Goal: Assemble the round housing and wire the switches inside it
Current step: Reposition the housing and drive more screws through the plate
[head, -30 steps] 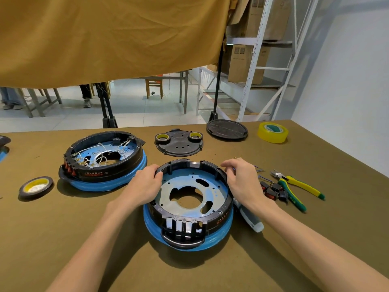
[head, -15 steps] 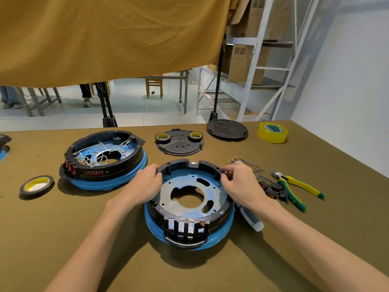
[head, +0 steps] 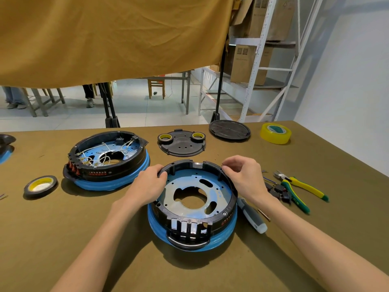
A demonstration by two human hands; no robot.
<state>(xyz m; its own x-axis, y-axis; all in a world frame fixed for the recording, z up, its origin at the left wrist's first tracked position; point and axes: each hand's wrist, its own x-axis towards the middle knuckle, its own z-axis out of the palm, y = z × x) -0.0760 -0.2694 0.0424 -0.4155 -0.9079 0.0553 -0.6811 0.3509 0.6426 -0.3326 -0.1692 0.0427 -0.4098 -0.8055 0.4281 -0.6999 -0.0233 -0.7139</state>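
Left hand: the left hand (head: 148,186) grips the black rim of the round housing (head: 192,204) at about its 10 o'clock edge, fingers curled over the top of the wall.
Right hand: the right hand (head: 245,178) pinches the same rim at about 1 o'clock, thumb and fingertips closed on the wall's upper edge.
Round housing: it sits on the olive table (head: 63,239) directly in front of the person, a black ring on a blue base with a silvery plate inside; a bracket with three metal tabs faces the person at 6 o'clock.
Switches: a small cluster of black switches (head: 277,191) with short wires lies at 3 o'clock of the housing, partly hidden behind the right wrist.
Screwdriver: a grey-handled screwdriver (head: 252,216) lies just beside the housing at 4 o'clock, its upper end covered by the right forearm.
Pliers: green and yellow pliers (head: 299,186) rest beyond the switches, further toward 3 o'clock.
Second housing: a wired housing (head: 107,160) with white wires inside stands at 10 o'clock, near the left hand.
Black tape: a black tape roll (head: 40,185) lies far out at 9 o'clock.
Cover plate: a dark cover plate (head: 182,143) carrying two small tape rolls lies at 12 o'clock.
Round lid: a dark round lid (head: 229,130) lies at 1 o'clock.
Yellow tape: a yellow tape roll (head: 275,133) sits at 2 o'clock near the table's far edge.
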